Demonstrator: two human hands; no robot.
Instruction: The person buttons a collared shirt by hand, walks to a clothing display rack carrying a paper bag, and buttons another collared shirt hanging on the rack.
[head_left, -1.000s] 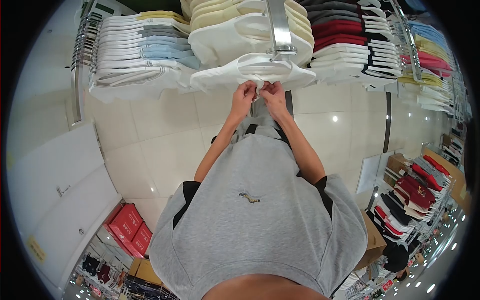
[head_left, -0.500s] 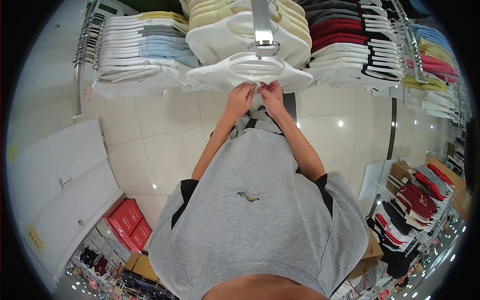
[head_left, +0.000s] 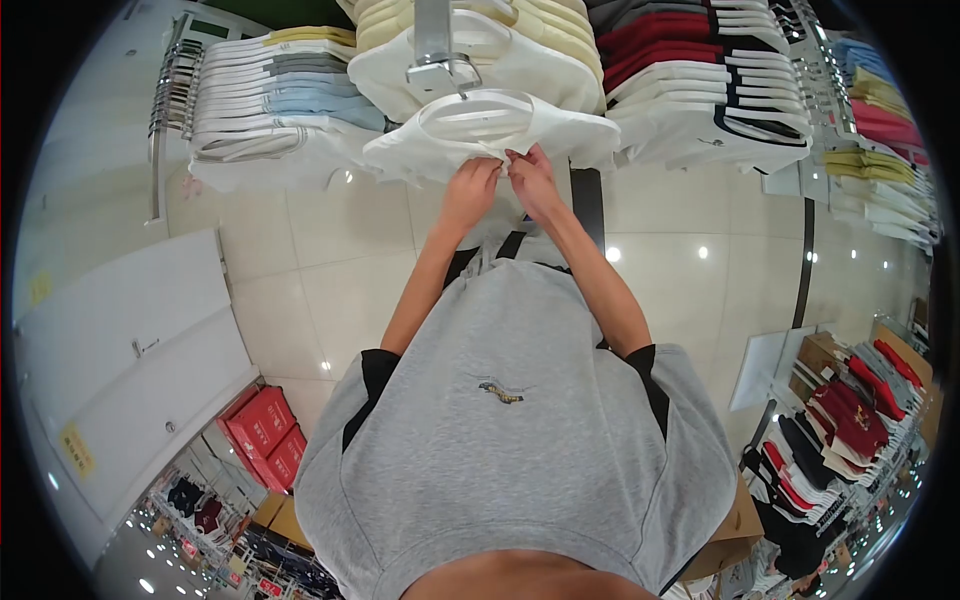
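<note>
Look at that front white shirt point(head_left: 582, 132), hanging at the end of the metal rail point(head_left: 433, 35), with both your hands at its front! Your left hand point(head_left: 471, 190) pinches it near the neck; your right hand point(head_left: 534, 184), just beside, pinches too. Pale yellow shirts point(head_left: 562, 48) hang behind, dark red shirts point(head_left: 660, 55) to the right.

The front hanging shirt point(head_left: 445, 150) is plain white; the worn T-shirt point(head_left: 500, 450) is heathered grey with black panels; boxes point(head_left: 263, 425) red, floor tiles point(head_left: 350, 300) cream.
</note>
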